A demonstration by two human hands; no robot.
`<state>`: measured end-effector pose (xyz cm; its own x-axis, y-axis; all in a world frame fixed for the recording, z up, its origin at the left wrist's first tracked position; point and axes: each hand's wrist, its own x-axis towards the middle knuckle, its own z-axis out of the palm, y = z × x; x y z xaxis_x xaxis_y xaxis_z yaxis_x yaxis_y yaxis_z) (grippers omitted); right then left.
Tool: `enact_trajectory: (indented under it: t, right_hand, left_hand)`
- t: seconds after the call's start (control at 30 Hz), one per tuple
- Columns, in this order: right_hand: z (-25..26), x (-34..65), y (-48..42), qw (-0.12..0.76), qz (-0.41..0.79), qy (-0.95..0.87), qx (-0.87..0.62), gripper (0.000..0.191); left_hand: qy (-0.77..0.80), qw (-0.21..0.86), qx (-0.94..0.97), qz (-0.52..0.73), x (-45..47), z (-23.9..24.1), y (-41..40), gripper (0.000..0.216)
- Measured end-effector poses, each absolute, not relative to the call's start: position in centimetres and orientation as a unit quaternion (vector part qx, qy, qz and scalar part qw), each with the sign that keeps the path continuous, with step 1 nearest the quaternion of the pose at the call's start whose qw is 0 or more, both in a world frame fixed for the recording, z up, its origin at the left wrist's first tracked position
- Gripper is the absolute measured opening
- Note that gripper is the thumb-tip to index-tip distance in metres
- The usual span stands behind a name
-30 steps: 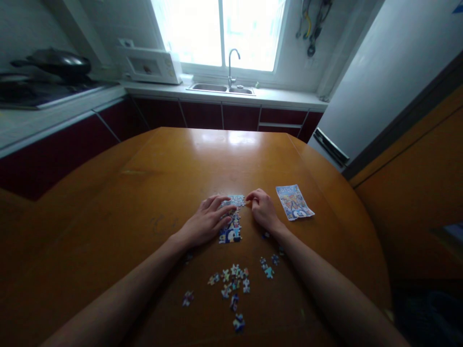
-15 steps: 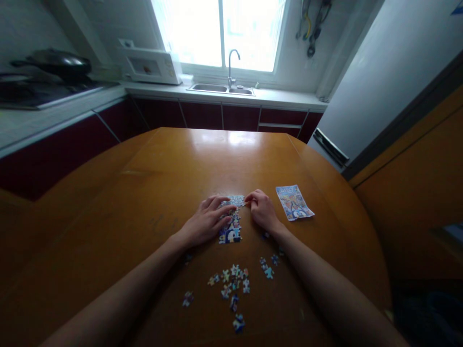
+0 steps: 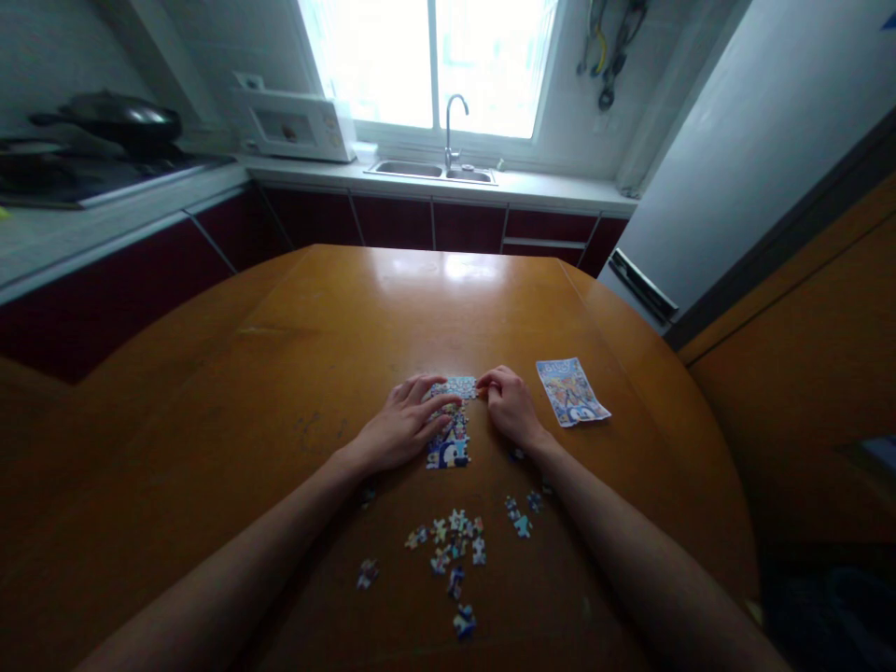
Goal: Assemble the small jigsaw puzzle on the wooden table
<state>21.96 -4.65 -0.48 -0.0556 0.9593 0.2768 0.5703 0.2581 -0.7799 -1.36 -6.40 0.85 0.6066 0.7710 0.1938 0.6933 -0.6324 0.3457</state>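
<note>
Left hand: the left hand (image 3: 399,431) lies flat, palm down, with the grip released. Its fingers are spread over the left side of the puzzle (image 3: 449,450), so it's pressing rather than holding.

Right hand: the right hand (image 3: 510,406) is curled, with the fingertips bunched at the puzzle's far right corner. The pictures are too dim and small to show whether a piece is pinched in there, honestly can't tell.

Puzzle: a small half-built block lying flat on the surface (image 3: 280,373), right between the two grips. The left fingers cover part of it and the right fingertips touch its far edge.

Long axis: it runs from the person outward. The near end sits beside the left wrist and the far end is a short strip that pokes out toward the right fingertips.

Which hand is nearer: both are touching it. The right grip is the one at the far strip, while the left sits on the main body.

Loose pieces (image 3: 452,541): a scattered bunch lies behind both grips, toward the person and between the forearms. A few more (image 3: 522,513) lie just inside the right forearm.

Picture sheet: a printed picture sheet (image 3: 572,392) lies just outside the right grip and isn't touching it.

Background: well past both grips, under the bright window (image 3: 427,56), are a sink (image 3: 434,171) and tap (image 3: 452,121). A microwave (image 3: 294,126) and pan (image 3: 122,117) are off to the left and a fridge (image 3: 735,159) to the right.
</note>
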Motion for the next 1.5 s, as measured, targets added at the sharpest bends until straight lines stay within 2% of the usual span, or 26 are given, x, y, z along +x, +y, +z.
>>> enact_trajectory:
  t: [0.33, 1.1, 1.23, 1.4, 1.5]
  right_hand:
    - [-0.9, 22.3, -4.0, 0.445, 0.271, -0.658, -0.544, 0.027]
    - [0.2, 22.4, -4.3, 0.408, 0.277, -0.665, -0.561, 0.022]
    - [2.9, 21.8, -6.5, 0.328, 0.224, -0.747, -0.532, 0.02]
    - [7.0, 19.1, -12.1, 0.095, 0.212, -0.884, -0.406, 0.012]
    - [8.1, 17.8, -14.7, 0.0, 0.209, -0.905, -0.372, 0.013]
  left_hand:
    - [0.426, 0.136, 0.866, 0.226, -1.6, 0.2, -6.0, 0.037]
    - [0.429, 0.147, 0.857, 0.246, -1.4, 0.5, -6.1, 0.037]
    - [0.428, 0.145, 0.856, 0.252, -1.4, 0.5, -6.1, 0.036]
    - [0.423, 0.149, 0.857, 0.256, -1.5, 0.2, -6.0, 0.037]
    - [0.424, 0.145, 0.857, 0.252, -1.5, 0.1, -6.0, 0.037]
